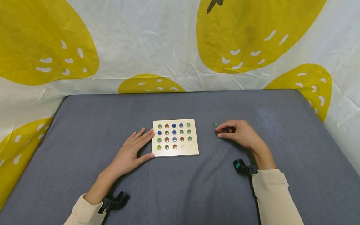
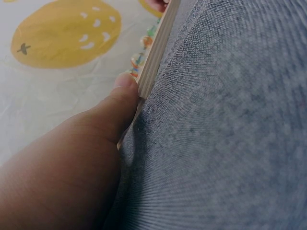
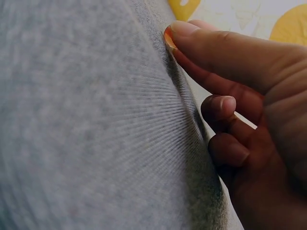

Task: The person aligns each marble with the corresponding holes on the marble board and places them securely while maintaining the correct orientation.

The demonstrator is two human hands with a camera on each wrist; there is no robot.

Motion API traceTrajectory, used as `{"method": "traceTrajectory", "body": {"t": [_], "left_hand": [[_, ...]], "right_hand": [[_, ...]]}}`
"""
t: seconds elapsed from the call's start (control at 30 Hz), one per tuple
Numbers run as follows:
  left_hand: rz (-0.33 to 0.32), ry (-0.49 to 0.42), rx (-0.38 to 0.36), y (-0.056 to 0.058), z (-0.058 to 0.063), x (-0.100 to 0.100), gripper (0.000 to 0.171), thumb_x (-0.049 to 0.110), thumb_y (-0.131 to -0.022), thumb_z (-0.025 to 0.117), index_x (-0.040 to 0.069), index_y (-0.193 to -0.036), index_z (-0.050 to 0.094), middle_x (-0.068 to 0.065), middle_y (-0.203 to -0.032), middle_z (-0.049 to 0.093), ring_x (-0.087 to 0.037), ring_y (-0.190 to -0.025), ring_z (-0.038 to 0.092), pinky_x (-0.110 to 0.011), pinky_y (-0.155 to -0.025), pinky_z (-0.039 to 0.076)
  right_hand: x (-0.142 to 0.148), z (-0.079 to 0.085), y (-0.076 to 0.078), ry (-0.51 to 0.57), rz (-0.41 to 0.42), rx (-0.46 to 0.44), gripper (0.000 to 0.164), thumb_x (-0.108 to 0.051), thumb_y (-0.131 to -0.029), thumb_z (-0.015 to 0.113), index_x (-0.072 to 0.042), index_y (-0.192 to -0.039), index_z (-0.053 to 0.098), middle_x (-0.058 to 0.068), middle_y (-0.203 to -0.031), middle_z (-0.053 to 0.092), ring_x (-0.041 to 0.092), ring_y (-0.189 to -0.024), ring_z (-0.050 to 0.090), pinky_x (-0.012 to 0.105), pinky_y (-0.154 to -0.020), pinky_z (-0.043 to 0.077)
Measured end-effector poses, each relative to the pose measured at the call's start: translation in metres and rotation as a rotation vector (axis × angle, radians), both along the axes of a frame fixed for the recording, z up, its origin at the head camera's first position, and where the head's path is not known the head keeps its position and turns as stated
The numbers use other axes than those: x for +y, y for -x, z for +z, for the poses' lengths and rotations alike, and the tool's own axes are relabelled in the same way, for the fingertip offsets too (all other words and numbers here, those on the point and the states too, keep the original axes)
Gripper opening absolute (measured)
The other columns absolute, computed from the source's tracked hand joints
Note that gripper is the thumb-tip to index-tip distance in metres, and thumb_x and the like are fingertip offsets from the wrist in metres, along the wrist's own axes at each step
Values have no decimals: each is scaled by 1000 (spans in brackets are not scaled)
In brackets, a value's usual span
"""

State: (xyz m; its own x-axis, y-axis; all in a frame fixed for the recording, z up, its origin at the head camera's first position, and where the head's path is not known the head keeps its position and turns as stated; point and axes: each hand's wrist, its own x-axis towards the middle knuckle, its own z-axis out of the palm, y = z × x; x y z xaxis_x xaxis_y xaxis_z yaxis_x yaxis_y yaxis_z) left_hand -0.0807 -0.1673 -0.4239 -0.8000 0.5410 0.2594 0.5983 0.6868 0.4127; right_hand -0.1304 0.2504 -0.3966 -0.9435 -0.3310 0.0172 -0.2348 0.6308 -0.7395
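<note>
A pale wooden board (image 1: 194, 151) lies flat in the middle of the table. Rows of glass marbles (image 1: 174, 132) in green, blue, amber and brown sit in its hollows, and two hollows at its front right are bare. My left hand (image 1: 127, 156) rests spread at the board's left side, fingertips and thumb touching the edge; in the left wrist view the thumb (image 2: 123, 88) meets the board's corner. To the right of the board, my right hand (image 1: 243, 133) pinches an orange-red marble (image 3: 169, 38) between thumb and index finger, low over the cloth. Just beyond those fingertips lies a green marble (image 1: 215, 124).
Grey cloth (image 1: 118, 109) covers the table, with soft wrinkles in front of the board. A white sheet (image 1: 146, 37) with big yellow fruit prints hangs behind and at the sides. Black wrist mounts (image 1: 115, 201) sit on both forearms.
</note>
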Motion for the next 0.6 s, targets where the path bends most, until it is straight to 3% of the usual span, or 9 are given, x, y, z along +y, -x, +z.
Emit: {"method": "traceTrajectory", "body": {"t": [0.6], "left_hand": [[4,1,-7,0,-1,1,74,41,-88,68,13,-149,37,-3,-152,34,-30,-142,23,-48,-115,14]], "right_hand": [[-2,1,0,-8,38,-16,16,-19,-79,80,-20,-95,77,-5,-90,69,17,-67,50,25,-58,40]]}}
